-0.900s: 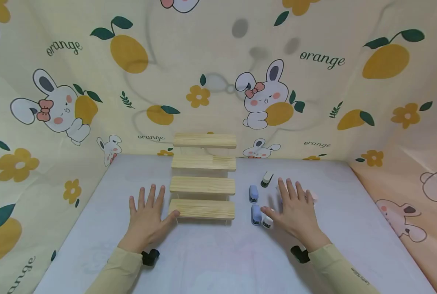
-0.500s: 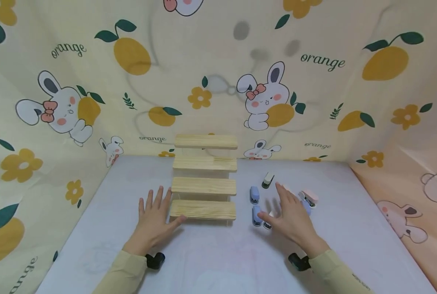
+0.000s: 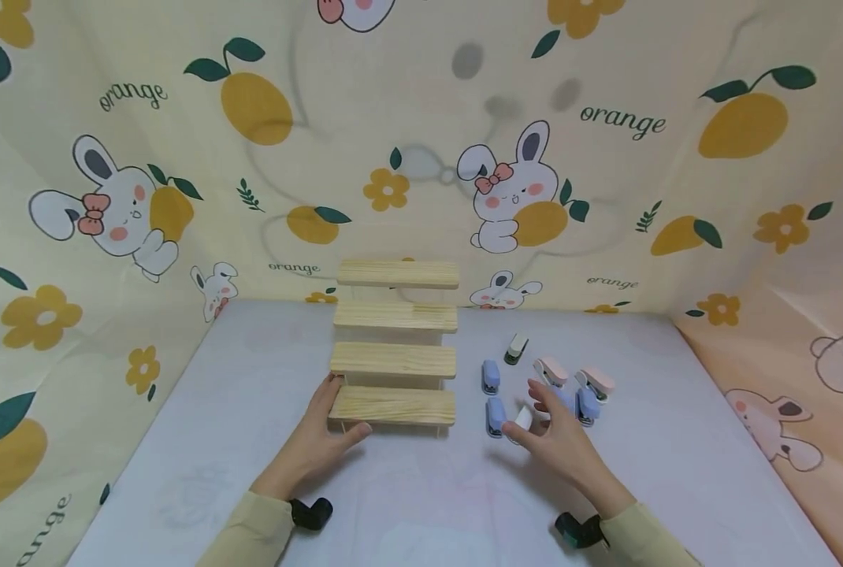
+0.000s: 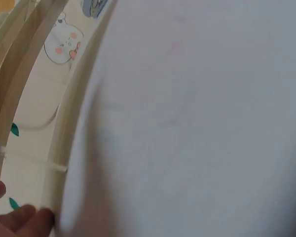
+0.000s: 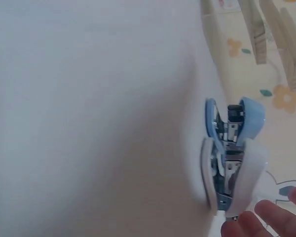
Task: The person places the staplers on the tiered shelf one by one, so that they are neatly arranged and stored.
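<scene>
The near white stapler is set on the white table to the right of the wooden rack, its long axis run from near to far with a slight lean to the right at the far end. Its gaping end is turned to the near side, where metal is shown between a white cover and a pale base. Close along its left side a near blue stapler is placed, pointed nearly straight from near to far.

The near white stapler is flanked by the thumb and fingers of the right hand, which are held apart; whether it is touched cannot be told. The left hand is spread at the rack's left near corner, thumb in front of the lowest board and fingers by its left end; firm contact cannot be made out.

The rack's four pale-grained boards are stretched left to right and stepped upward to the far side. A strip of white surface is left between rack and blue staplers, and broader stretches are seen at left and near. The far table edge is met by patterned cloth. Farther right, two pink staplers are angled toward the far left.
</scene>
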`<state>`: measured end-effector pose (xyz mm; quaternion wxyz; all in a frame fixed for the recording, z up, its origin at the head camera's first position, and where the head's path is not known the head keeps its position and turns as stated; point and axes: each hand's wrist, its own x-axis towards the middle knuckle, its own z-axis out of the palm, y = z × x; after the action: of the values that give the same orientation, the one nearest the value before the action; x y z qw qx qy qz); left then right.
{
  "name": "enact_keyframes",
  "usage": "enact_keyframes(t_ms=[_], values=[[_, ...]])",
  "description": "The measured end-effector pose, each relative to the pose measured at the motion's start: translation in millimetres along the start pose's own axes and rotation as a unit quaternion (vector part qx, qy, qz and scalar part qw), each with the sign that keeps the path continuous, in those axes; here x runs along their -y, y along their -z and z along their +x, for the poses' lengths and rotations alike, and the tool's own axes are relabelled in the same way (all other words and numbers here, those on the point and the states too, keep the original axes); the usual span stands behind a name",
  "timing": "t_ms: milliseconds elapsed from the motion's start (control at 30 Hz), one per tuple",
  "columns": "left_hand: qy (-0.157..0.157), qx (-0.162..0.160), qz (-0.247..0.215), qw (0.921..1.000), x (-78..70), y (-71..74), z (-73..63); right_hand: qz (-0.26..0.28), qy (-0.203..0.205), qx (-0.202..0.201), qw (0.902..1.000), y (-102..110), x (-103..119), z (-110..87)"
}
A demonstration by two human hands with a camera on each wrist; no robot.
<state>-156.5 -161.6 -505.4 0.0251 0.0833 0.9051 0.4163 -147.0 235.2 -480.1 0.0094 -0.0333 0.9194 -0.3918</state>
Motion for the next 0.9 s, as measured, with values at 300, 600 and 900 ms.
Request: enact_keyframes(t_ms=[300, 600, 900], values=[[0.003, -0.008, -0.143, 0.9897, 6.9, -5.2, 2.0, 0.054, -0.009, 0.009, 0.9985, -6.5, -10.9, -0.1], [0.02, 0.02, -0.229, 0.973, 20.1, -0.3, 6.0, 0.109, -0.062, 0.029, 0.9917, -10.5, -10.7, 3.2], [0.043, 0.02, -0.24, 0.9697, 20.1, -3.5, 5.6, 0.104, -0.106, 0.038, 0.9882, -15.4, -19.4, 3.1]])
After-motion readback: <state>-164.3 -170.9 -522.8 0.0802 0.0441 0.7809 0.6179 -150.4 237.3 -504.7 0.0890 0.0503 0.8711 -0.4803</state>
